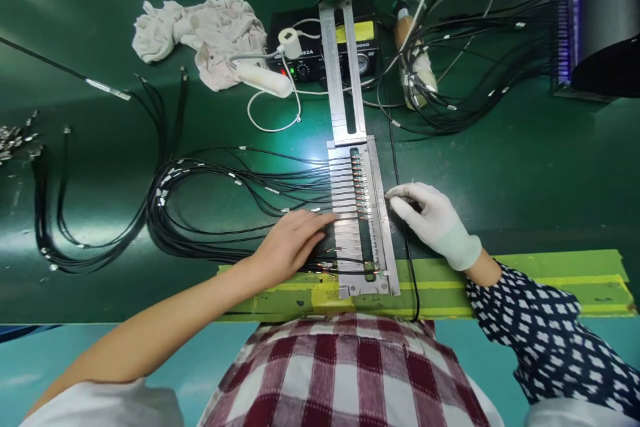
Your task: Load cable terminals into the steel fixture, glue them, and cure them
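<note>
A metal slotted fixture plate (345,230) lies in front of me, with several black cables (280,177) running into its slots from the left. Their stripped ends show small coloured wires along the dark channel. My bare left hand (293,243) rests over cables left of the plate; its index finger stretches onto a cable at the slots, thumb apart below. On the other side, my white-gloved right hand (433,220) is at the plate's right edge, thumb and index fingertips closed together. Whatever is between them is too small to make out. Two cables cross the plate's near end.
A slotted metal bracket (345,73) extends behind the plate, over a black control box (305,67). White cloths (205,40) lie back left. A wrapped wooden-handled tool (415,67) and cable bundle (435,113) lie back right, by a grey machine (610,20). Green-yellow tape (550,280) lines the front edge.
</note>
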`<state>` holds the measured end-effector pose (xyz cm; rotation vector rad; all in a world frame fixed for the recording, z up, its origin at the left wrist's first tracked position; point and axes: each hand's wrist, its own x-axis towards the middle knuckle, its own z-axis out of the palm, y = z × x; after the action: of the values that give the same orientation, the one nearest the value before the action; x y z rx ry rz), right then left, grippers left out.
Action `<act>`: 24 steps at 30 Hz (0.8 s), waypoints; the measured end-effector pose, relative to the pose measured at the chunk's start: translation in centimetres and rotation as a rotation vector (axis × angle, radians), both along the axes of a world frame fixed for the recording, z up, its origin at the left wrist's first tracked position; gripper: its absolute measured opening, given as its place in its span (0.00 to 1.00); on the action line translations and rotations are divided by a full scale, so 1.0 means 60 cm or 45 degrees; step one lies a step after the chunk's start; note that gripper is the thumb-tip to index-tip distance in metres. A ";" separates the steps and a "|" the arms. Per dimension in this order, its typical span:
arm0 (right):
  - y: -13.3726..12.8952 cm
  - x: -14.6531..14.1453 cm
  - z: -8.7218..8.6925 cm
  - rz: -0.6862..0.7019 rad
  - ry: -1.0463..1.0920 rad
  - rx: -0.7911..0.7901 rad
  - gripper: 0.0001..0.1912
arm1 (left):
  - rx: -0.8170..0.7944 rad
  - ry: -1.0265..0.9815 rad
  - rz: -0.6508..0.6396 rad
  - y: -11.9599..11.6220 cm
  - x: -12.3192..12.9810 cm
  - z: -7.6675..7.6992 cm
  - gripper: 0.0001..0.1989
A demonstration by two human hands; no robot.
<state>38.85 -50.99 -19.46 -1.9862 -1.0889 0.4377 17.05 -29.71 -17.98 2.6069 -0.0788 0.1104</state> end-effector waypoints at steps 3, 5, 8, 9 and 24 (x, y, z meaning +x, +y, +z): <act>-0.009 -0.008 0.000 0.000 0.006 0.016 0.08 | -0.084 0.177 0.089 -0.002 -0.024 0.014 0.06; -0.010 -0.010 0.000 -0.016 -0.001 0.024 0.08 | -0.160 0.276 0.132 -0.001 -0.036 0.017 0.06; -0.006 -0.009 0.000 -0.029 0.001 0.016 0.08 | -0.404 0.270 0.247 0.004 -0.037 0.018 0.06; -0.004 -0.008 0.000 -0.029 -0.001 0.012 0.08 | -0.472 0.223 0.299 0.004 -0.034 0.018 0.06; 0.000 -0.006 -0.005 -0.031 -0.041 -0.013 0.09 | -0.179 -0.004 -0.041 -0.030 0.064 -0.002 0.11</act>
<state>38.50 -50.99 -19.74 -2.0196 -1.0830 0.4000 20.86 -31.51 -18.13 2.4638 -0.1100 0.1053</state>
